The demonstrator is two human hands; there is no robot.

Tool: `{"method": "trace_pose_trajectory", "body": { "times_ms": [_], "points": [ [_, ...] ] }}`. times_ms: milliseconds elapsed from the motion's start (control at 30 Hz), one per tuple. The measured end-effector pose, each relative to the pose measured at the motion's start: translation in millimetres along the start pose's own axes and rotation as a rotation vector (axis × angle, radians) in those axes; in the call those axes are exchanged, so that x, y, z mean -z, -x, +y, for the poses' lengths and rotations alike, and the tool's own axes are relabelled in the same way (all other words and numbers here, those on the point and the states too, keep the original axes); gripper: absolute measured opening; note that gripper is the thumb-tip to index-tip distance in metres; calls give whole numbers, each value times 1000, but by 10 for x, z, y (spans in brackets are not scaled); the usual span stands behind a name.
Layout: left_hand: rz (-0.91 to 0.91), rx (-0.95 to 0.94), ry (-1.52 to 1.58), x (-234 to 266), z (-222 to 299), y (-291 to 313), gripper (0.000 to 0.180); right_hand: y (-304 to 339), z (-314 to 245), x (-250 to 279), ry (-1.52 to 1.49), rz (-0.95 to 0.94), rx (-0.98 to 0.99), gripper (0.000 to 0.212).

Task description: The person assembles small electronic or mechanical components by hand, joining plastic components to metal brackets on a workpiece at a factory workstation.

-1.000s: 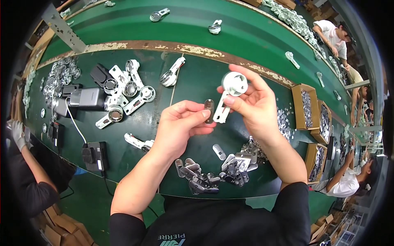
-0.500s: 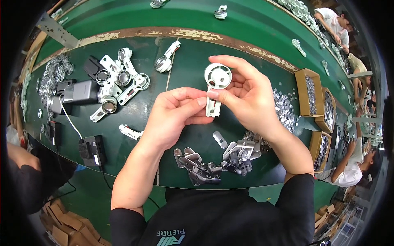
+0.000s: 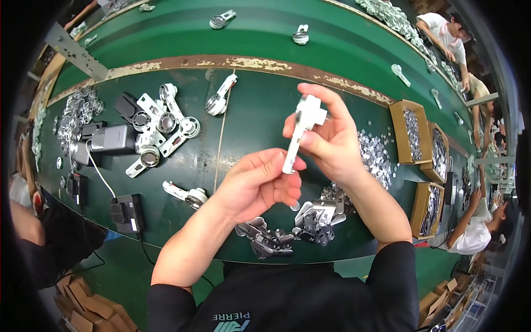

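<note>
Head view, going left to right. Far left on the green table (image 3: 260,110) there's a heap of small shiny rings (image 3: 74,113), then a grey boxy tool (image 3: 113,138) with a cord running to a black adapter (image 3: 126,213). Next to that sits a cluster of white brackets with round silver hubs (image 3: 163,124), some touching each other, plus one lone bracket (image 3: 185,193) nearer the front edge.

Middle is where the action is. The left hand (image 3: 257,185) is curled, fingers closed around the bottom end of a white bracket (image 3: 301,135); can't quite tell how many fingers actually touch it. The right hand (image 3: 329,144) pinches the upper part, thumb on the front, fingers wrapped behind the wider cross-shaped head. So the piece is up in the air between both hands, roughly upright, well above the table.

My guess on handling: looks like painted stamped metal, stiff, light enough for a fingertip pinch, probably smooth and a bit slick, with thin edges. The narrow stem is the obvious place to hold, leaving the head free. Doesn't look fragile at all.

Below the hands there's a pile of dark grey metal clips (image 3: 287,235). Right of that, loose silver bits (image 3: 376,157), then cardboard boxes (image 3: 412,133) full of the same kind of small shiny parts.
</note>
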State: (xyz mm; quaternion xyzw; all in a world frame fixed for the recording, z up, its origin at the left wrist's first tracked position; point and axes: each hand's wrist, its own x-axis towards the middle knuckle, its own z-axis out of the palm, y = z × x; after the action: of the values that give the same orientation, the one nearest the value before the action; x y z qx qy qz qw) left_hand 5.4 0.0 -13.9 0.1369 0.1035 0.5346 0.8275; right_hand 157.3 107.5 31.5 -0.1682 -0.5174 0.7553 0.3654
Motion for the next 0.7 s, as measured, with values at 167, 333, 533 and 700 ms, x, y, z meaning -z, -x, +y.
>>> {"method": "trace_pose_trajectory", "body": {
  "times_ms": [167,333,533,700],
  "points": [
    [489,-394,-894,-161,-141,-44,13,56,-66,-9,268,90,-189,50],
    [607,-547,-1447,-124,6,-93,23,-141,17,33,275,43,-29,42],
    [53,-337,-1869,-284,95,9,43,-1425,-195,1997,1802,571,443,30],
    [-8,-261,-2109,-263,-82,-15,29,-1674,-243,2413,1832,526,324,49]
  ]
}}
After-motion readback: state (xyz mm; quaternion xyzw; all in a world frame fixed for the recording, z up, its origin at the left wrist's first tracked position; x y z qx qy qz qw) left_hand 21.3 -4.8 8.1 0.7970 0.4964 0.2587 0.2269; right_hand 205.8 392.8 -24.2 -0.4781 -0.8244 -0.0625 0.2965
